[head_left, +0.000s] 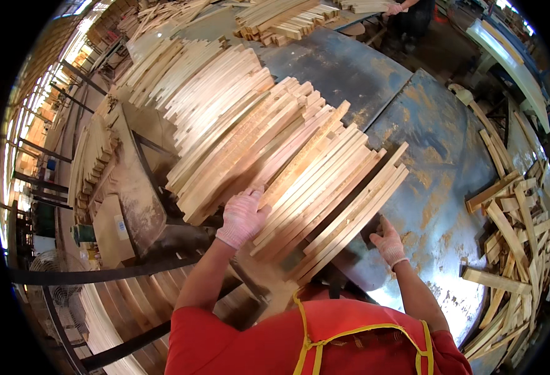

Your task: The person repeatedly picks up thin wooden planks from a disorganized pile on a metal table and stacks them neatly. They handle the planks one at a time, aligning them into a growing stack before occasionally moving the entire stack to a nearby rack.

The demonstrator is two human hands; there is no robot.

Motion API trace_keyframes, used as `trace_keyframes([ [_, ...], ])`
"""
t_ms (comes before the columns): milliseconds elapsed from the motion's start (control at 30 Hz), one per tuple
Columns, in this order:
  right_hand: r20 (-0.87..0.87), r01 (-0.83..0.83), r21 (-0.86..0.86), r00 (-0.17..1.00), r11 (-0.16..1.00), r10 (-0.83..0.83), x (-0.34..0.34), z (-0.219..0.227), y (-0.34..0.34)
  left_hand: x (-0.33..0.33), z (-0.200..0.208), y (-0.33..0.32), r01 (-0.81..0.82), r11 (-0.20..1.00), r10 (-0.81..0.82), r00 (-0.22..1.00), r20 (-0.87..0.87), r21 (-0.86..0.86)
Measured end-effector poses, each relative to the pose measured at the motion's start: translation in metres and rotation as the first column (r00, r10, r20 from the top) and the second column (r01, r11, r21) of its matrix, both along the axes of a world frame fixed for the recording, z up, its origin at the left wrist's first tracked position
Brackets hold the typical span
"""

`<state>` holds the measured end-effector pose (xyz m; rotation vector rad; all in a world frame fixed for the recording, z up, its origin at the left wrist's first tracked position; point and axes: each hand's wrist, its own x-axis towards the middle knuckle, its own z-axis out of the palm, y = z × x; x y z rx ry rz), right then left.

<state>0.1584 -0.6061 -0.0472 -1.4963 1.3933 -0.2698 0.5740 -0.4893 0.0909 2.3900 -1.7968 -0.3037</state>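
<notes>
Long pale wooden strips stand on edge side by side in a row before me. My left hand (243,215), in a light knitted glove, is at the near end of a wooden strip (306,156), with thumb and forefinger closed about that end. Its other fingers are partly hidden. To the right, past a dark gap, a small group of strips (356,219) lies apart from the row. My right hand (388,242), also gloved, is just right of this group, its fingers apart and holding nothing.
A blue-grey metal table (437,156) dusted with sawdust extends to the right. Offcuts (506,237) are heaped at the far right. More stacked strips (281,22) lie at the back, near another person's hand (395,9). A dark metal rail (112,274) and fan (53,281) stand at lower left.
</notes>
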Motion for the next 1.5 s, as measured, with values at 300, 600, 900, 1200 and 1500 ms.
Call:
trace_keyframes([
  [300, 0.012, 0.03, 0.077, 0.999, 0.997, -0.031, 0.006, 0.012, -0.005, -0.077, -0.041, -0.005, -0.056, 0.921, 0.071, 0.997, -0.026, 0.387],
  [600, 0.267, -0.015, 0.208, 0.963, 0.978, -0.042, -0.011, 0.012, -0.011, 0.001, -0.038, -0.024, -0.068, 0.949, 0.039, 0.994, 0.098, 0.307],
  [900, 0.329, -0.07, 0.273, 0.944, 0.96, -0.024, -0.03, 0.016, 0.007, 0.037, -0.059, -0.042, -0.233, 0.971, 0.173, 0.833, 0.525, 0.05],
  [1200, 0.344, -0.036, 0.24, 0.938, 0.97, -0.05, -0.003, 0.037, 0.006, 0.039, -0.013, -0.049, -0.186, 0.966, 0.086, 0.884, 0.46, 0.178],
  [1500, 0.439, -0.01, 0.255, 0.892, 0.967, -0.107, 0.018, 0.058, 0.031, 0.119, 0.025, -0.033, -0.318, 0.929, 0.284, 0.941, 0.187, 0.19],
])
